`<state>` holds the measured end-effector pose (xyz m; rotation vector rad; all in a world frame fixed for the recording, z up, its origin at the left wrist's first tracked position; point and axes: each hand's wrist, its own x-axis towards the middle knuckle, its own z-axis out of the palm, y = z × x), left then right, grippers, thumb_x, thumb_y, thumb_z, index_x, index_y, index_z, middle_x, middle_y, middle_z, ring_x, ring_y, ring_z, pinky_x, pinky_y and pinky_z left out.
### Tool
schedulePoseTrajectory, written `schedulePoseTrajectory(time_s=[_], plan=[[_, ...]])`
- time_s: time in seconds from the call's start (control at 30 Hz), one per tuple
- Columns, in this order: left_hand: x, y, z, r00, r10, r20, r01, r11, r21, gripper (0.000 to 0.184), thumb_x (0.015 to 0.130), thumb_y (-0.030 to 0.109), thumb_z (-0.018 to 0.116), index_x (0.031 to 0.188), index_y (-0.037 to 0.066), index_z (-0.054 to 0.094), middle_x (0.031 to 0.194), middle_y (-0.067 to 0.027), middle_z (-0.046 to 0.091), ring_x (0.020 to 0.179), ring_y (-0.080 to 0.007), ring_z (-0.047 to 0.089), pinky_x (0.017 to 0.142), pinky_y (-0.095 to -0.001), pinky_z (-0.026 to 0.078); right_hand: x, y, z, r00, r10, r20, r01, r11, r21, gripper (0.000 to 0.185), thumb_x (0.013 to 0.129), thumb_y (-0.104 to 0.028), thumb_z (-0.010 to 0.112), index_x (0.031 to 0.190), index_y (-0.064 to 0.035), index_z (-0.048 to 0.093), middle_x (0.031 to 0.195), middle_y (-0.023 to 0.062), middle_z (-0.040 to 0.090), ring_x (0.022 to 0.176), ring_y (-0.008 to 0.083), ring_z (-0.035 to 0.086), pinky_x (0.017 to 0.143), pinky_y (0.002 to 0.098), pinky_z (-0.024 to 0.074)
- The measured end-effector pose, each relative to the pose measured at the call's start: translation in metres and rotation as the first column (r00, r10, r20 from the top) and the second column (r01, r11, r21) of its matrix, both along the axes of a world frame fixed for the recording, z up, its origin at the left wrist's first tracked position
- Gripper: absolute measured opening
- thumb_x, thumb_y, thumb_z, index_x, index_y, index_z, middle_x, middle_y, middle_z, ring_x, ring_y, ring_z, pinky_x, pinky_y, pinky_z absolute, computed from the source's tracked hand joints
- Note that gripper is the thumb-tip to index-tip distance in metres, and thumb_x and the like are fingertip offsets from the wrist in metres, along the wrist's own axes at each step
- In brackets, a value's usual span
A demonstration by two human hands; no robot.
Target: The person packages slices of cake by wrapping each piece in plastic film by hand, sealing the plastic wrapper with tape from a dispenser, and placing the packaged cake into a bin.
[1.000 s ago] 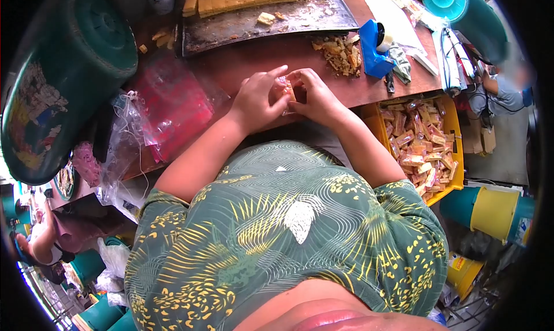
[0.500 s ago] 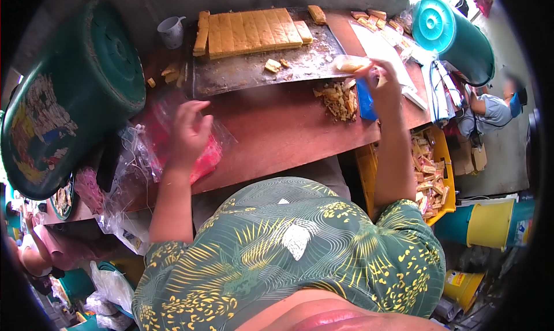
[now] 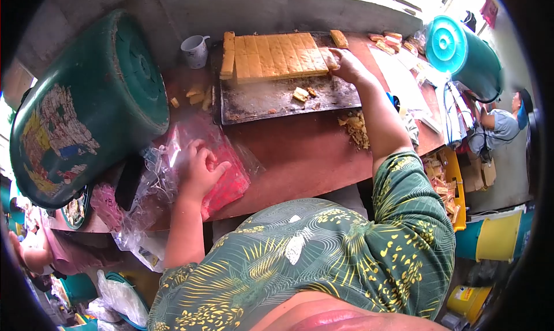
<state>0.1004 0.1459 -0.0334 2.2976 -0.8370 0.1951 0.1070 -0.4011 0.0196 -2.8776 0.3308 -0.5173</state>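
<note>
At a brown worktable (image 3: 294, 158), a person in a green patterned shirt (image 3: 300, 256) is reaching over a dark baking tray (image 3: 259, 113) with the right hand (image 3: 351, 68), whose fingertips are touching the end slice (image 3: 328, 59) at the right of the cake slices (image 3: 277, 54); whether they are gripping it, one cannot tell. The cake is lying toward the tray's back edge, while a broken piece (image 3: 300, 94) is resting on the bare metal nearer the front. The left hand (image 3: 199, 166) is hovering over or touching a pink plastic stack (image 3: 228, 192) in front and to the left of the tray, its thumb standing wide of its bent fingers. A white cup (image 3: 195, 54) is standing just left of the tray's back corner, and a tilted green bin (image 3: 86, 112) is looming farther left. Cake scraps (image 3: 356, 130) are lying by the tray's front right corner, and a yellow crate (image 3: 457, 184) is holding more pieces well to its right.
</note>
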Motion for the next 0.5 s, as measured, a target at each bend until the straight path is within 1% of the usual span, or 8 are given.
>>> schedulePoseTrajectory(time_s=[0.07, 0.1, 0.13, 0.2, 0.3, 0.4, 0.43, 0.5], plan=[[0.004, 0.001, -0.007, 1.0, 0.012, 0.01, -0.012, 1.0, -0.029, 0.029, 0.081, 0.025, 0.087, 0.081, 0.004, 0.067, 0.134, -0.0215, 0.062, 0.125, -0.0426, 0.059, 0.099, -0.0493, 0.05, 0.007, -0.019, 0.003, 0.991, -0.029, -0.131, 0.038, 0.997, 0.071, 0.071, 0.081, -0.019, 0.084, 0.146, -0.0149, 0.056, 0.142, 0.0172, 0.062, 0.131, 0.035, 0.059, 0.111, 0.0418, 0.0485], [0.003, 0.002, -0.008, 0.999, 0.027, -0.031, -0.029, 0.998, -0.062, 0.022, 0.085, 0.022, 0.082, 0.085, 0.004, 0.069, 0.134, -0.0189, 0.063, 0.127, -0.0415, 0.057, 0.104, -0.0504, 0.047, 0.008, -0.018, 0.01, 0.98, -0.04, -0.196, 0.061, 0.993, 0.104, 0.074, 0.082, -0.025, 0.085, 0.149, -0.0185, 0.055, 0.146, 0.0152, 0.059, 0.134, 0.0345, 0.056, 0.112, 0.0431, 0.0479], [0.007, 0.003, -0.011, 0.999, 0.043, -0.018, -0.043, 0.998, -0.054, 0.02, 0.087, 0.021, 0.08, 0.086, 0.004, 0.07, 0.133, -0.0177, 0.064, 0.128, -0.0411, 0.057, 0.106, -0.0506, 0.046, 0.004, -0.009, 0.019, 0.967, -0.138, -0.214, 0.16, 0.983, 0.088, 0.075, 0.081, -0.024, 0.086, 0.149, -0.0236, 0.054, 0.143, 0.0132, 0.062, 0.133, 0.0339, 0.058, 0.11, 0.0456, 0.049], [0.013, 0.007, -0.022, 0.998, 0.07, 0.003, -0.07, 0.997, -0.04, 0.016, 0.09, 0.019, 0.075, 0.089, 0.004, 0.071, 0.133, -0.0154, 0.065, 0.131, -0.0402, 0.055, 0.11, -0.051, 0.043, 0.007, -0.01, 0.015, 0.958, -0.171, -0.23, 0.172, 0.985, -0.017, 0.07, 0.084, -0.027, 0.083, 0.148, -0.0262, 0.055, 0.135, 0.0139, 0.067, 0.131, 0.0328, 0.06, 0.109, 0.048, 0.0492], [0.009, 0.003, -0.014, 0.997, 0.073, 0.007, -0.073, 0.997, -0.027, 0.014, 0.091, 0.017, 0.072, 0.092, 0.003, 0.072, 0.13, -0.0135, 0.067, 0.132, -0.0397, 0.054, 0.113, -0.0506, 0.04, 0.01, 0.021, 0.021, 0.948, -0.286, -0.14, 0.275, 0.957, -0.088, 0.062, 0.088, -0.03, 0.078, 0.146, -0.0267, 0.057, 0.13, 0.0129, 0.07, 0.13, 0.0319, 0.061, 0.108, 0.0492, 0.049], [0.01, 0.004, -0.015, 0.997, 0.067, 0.038, -0.067, 0.998, 0.0, 0.015, 0.092, 0.019, 0.071, 0.093, 0.004, 0.072, 0.13, -0.0142, 0.067, 0.131, -0.0394, 0.055, 0.111, -0.051, 0.041, 0.021, 0.011, 0.015, 0.925, -0.311, -0.22, 0.291, 0.949, -0.122, 0.057, 0.092, -0.033, 0.075, 0.145, -0.027, 0.057, 0.131, 0.0118, 0.07, 0.129, 0.0316, 0.062, 0.108, 0.0477, 0.0485], [0.014, 0.005, -0.016, 0.998, 0.054, 0.029, -0.054, 0.998, 0.021, 0.015, 0.093, 0.019, 0.07, 0.094, 0.004, 0.072, 0.131, -0.0147, 0.066, 0.13, -0.0389, 0.056, 0.111, -0.0502, 0.042, 0.02, 0.009, 0.012, 0.937, -0.317, -0.149, 0.307, 0.948, -0.086, 0.055, 0.091, -0.032, 0.075, 0.142, -0.0191, 0.059, 0.128, 0.0138, 0.071, 0.123, 0.0342, 0.065, 0.104, 0.0451, 0.0509], [0.021, 0.011, -0.021, 1.0, 0.028, -0.001, -0.028, 0.997, 0.068, 0.016, 0.095, 0.019, 0.068, 0.097, 0.004, 0.073, 0.132, -0.0158, 0.066, 0.129, -0.038, 0.057, 0.11, -0.0487, 0.043, 0.008, 0.004, 0.008, 0.957, -0.289, 0.019, 0.276, 0.93, 0.241, 0.054, 0.091, -0.032, 0.075, 0.14, -0.0133, 0.06, 0.124, 0.0158, 0.072, 0.116, 0.033, 0.068, 0.099, 0.0418, 0.0528]])
